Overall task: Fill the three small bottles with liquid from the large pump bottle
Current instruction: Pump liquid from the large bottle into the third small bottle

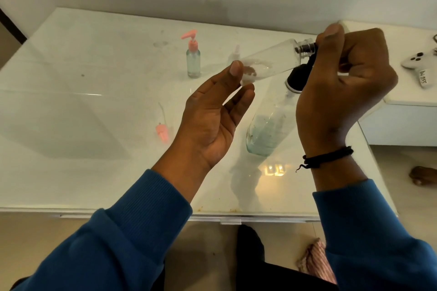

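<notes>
My left hand pinches the base of a small clear bottle, held on its side above the white table. Its open threaded neck points right and meets the black nozzle under my right thumb. My right hand is closed over the black pump head of the large pump bottle, which stands upright, partly filled with blue-green liquid. A small bottle with a pink pump stands farther back. Another small bottle with a pale cap is half hidden behind the held one. A loose pink pump lies on the table.
A white game controller rests on a white side unit to the right of the table. The table's front edge runs just in front of my forearms. A striped pink cloth lies on the floor below.
</notes>
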Demonstrator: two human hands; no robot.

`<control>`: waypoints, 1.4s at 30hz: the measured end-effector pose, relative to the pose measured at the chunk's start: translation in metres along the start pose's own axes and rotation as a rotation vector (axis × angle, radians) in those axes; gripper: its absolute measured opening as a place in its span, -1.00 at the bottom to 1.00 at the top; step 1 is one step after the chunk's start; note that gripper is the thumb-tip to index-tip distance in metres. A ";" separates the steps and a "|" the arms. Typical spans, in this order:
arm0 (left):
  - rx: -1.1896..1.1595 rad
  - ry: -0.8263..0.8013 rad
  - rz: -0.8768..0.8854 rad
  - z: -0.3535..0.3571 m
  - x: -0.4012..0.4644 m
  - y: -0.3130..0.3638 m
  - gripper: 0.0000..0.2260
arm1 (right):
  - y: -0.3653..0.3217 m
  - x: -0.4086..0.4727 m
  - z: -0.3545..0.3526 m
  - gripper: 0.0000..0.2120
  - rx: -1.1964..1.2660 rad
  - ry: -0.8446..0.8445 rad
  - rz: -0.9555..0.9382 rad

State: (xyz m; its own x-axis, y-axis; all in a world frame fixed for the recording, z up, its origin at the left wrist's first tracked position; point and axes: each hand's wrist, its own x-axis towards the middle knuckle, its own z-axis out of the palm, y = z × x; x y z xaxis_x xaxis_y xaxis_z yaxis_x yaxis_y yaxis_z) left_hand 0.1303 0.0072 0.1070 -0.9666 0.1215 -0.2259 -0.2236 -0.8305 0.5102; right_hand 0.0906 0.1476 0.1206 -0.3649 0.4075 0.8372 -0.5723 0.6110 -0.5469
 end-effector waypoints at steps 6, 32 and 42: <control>0.006 0.003 0.000 0.001 -0.001 -0.002 -0.74 | 0.001 -0.007 -0.002 -0.70 -0.006 0.014 0.025; 0.006 -0.003 -0.001 0.004 -0.003 -0.003 -0.80 | 0.000 0.001 -0.004 -0.68 -0.030 0.012 0.011; 0.015 0.012 0.008 0.003 -0.003 -0.001 -0.74 | 0.000 -0.005 -0.002 -0.70 -0.013 0.008 0.038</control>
State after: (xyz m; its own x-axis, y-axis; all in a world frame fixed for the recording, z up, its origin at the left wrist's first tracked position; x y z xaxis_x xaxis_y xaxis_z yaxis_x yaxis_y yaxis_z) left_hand 0.1327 0.0094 0.1095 -0.9668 0.1078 -0.2318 -0.2175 -0.8233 0.5243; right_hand 0.0938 0.1473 0.1165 -0.3803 0.4360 0.8157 -0.5485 0.6038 -0.5784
